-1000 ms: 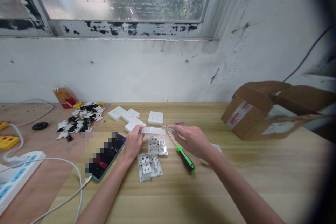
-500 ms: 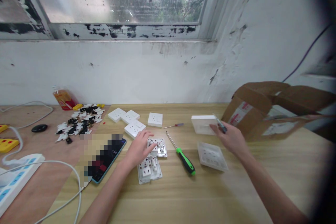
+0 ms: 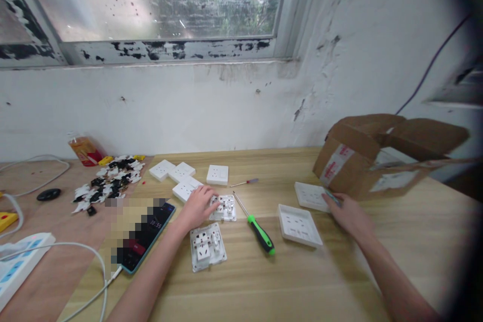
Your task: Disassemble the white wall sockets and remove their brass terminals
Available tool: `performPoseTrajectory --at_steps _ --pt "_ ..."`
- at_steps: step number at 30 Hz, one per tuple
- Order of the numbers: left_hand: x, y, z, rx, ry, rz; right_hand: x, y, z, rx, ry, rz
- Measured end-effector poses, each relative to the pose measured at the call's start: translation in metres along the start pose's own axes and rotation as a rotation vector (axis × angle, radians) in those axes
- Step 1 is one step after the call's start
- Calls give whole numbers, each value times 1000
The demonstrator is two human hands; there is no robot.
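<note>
Displaying what looks like 10:55, a phone [image 3: 145, 245] lies on the left of the worktop [image 3: 249, 282] in the head view, partly pixelated. Red print on the white tape of a cardboard box [image 3: 354, 133], at right, is too blurred to read, as is the label of an orange bottle [image 3: 86, 151]. The left hand [image 3: 198, 209] lies palm down, fingers parted, at the left side of a socket module [image 3: 228, 207]; whether they pinch it, I cannot tell. A second module [image 3: 207, 247] lies nearer the viewer. The right arm reaches forward, its hand [image 3: 349, 214] low, fingers closed around a slim, mostly hidden tool [image 3: 332, 198], tips at the right end of a white cover [image 3: 310, 196].
</note>
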State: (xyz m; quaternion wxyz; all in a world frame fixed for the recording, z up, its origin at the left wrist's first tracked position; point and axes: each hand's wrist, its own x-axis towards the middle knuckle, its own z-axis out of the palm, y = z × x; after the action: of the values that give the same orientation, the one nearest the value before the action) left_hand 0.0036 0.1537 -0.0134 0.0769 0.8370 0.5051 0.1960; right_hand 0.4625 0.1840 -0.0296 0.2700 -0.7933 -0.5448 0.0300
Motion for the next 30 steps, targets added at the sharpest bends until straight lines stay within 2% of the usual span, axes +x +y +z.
performPoseTrajectory --at_steps 4,8,11,15,20,25,30 --pt "39 -23 -5 97 23 -34 -13 -24 0 16 -55 -62" --pt "80 -46 -4 167 -41 -8 -38 -62 1 98 -166 -251" --pt "97 -54 -3 190 -83 37 -58 -88 -2 157 -279 -446" --pt "100 -51 -1 188 -130 73 -74 -122 -5 165 -367 -636" --pt "91 -39 2 185 -101 42 -76 -170 6 108 -400 -798" --pt "91 -36 -5 207 -102 23 -65 -212 18 3 -348 -867" --pt "97 -36 -12 249 -167 47 -59 -230 25 -144 -318 -896"
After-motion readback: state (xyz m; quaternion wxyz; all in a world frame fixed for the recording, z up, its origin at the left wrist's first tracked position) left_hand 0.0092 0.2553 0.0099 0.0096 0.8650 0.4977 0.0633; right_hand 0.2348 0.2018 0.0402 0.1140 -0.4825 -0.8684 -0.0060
